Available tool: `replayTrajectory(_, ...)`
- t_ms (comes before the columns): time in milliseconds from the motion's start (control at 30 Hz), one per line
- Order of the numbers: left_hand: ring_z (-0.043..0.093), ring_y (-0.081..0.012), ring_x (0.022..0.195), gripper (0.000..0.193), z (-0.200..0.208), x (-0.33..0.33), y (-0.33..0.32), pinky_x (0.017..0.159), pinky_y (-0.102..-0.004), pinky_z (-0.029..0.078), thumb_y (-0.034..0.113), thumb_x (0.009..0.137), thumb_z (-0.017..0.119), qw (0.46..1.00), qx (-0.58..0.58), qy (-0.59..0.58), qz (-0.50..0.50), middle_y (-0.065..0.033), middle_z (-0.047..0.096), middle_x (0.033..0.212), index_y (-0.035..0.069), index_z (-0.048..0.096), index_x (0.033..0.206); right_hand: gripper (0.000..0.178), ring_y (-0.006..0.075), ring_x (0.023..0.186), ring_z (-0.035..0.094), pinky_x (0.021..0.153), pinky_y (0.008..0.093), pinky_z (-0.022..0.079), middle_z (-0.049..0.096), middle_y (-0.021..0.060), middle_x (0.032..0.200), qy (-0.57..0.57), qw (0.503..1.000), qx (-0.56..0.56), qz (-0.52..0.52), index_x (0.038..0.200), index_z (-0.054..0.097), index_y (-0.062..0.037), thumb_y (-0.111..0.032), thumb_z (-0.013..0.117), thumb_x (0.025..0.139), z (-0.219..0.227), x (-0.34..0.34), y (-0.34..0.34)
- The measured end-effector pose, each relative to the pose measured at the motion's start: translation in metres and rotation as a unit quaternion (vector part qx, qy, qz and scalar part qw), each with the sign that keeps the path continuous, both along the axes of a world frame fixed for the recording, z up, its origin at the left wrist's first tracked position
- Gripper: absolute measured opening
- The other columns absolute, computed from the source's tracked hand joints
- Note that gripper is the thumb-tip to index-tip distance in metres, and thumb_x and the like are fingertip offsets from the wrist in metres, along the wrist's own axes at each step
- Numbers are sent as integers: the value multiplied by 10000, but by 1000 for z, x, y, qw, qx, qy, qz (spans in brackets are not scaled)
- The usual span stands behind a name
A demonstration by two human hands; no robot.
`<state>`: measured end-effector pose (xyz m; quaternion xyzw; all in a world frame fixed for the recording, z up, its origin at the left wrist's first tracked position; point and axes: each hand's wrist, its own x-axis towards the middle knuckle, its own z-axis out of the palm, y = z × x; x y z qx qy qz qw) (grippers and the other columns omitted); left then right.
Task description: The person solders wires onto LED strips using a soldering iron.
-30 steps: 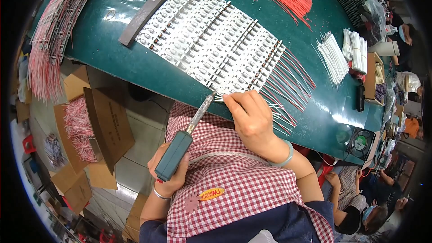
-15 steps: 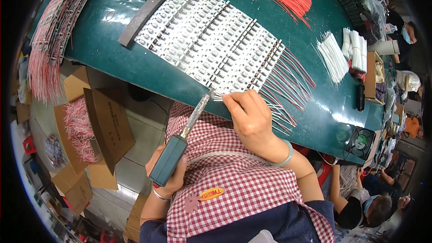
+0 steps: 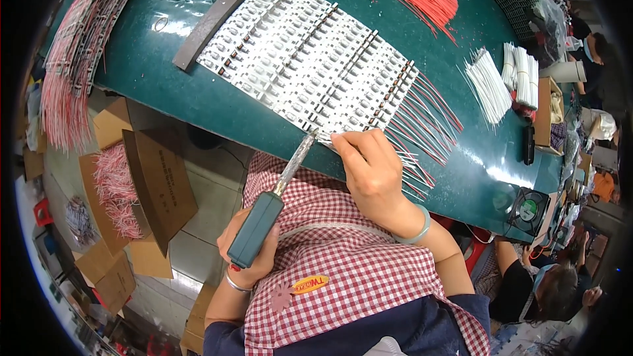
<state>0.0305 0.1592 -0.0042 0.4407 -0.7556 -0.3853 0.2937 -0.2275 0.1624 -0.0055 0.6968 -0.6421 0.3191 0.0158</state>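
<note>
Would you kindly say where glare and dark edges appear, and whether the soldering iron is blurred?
Head view: white glare on the green table near the small fan and at upper left; head view: corners are black; head view: the soldering iron looks fairly sharp.

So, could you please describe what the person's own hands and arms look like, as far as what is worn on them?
Both hands are ungloved. The left hand has a thin silver-coloured bangle at the wrist; the right hand has a thicker, pale green bangle. The forearms are uncovered, with dark navy sleeves above them.
</note>
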Motion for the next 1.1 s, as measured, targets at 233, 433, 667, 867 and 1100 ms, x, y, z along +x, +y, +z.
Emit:
replayTrajectory(233, 714, -310, 822, 209, 5, -11, -7, 728, -346, 576, -12, 749, 762, 1000, -6, 18, -7, -180, 686, 940, -63, 694, 940, 303, 235, 731, 585, 600, 331, 487, 640, 89, 881, 1, 1000, 15, -14, 997, 702, 19, 68, 690, 698, 5, 2, -2)
replayTrajectory(433, 699, -301, 774, 185, 12, -19, -10, 685, -337, 565, -17, 747, 762, 999, -48, 1, -10, -160, 665, 883, -57, 693, 913, 306, 229, 768, 571, 614, 325, 481, 610, 94, 910, 25, 999, 22, -1, 1017, 679, 45, -1, 662, 715, 3, 0, -1)
replayTrajectory(667, 692, -298, 738, 180, 7, -12, -7, 664, -342, 564, -3, 750, 760, 1000, -22, 13, -14, -165, 674, 869, -57, 699, 910, 310, 228, 774, 570, 615, 321, 480, 608, 95, 904, 23, 999, 25, -4, 1016, 678, 47, -3, 662, 710, 4, 0, -2)
replayTrajectory(867, 717, -315, 775, 209, 0, -5, -1, 715, -346, 580, 18, 756, 759, 1000, -24, 0, -4, -191, 703, 919, -63, 705, 941, 303, 228, 772, 572, 611, 319, 480, 610, 94, 902, 18, 1000, 24, -5, 1010, 679, 47, -3, 665, 711, 3, 0, -2)
replayTrajectory(1100, 726, -320, 805, 214, -2, -5, 1, 738, -350, 583, 22, 760, 755, 1000, -6, -10, 7, -202, 708, 948, -57, 708, 952, 304, 230, 773, 578, 614, 324, 485, 614, 91, 900, -3, 1000, 7, -15, 1008, 681, 47, -2, 674, 708, 8, -3, -3)
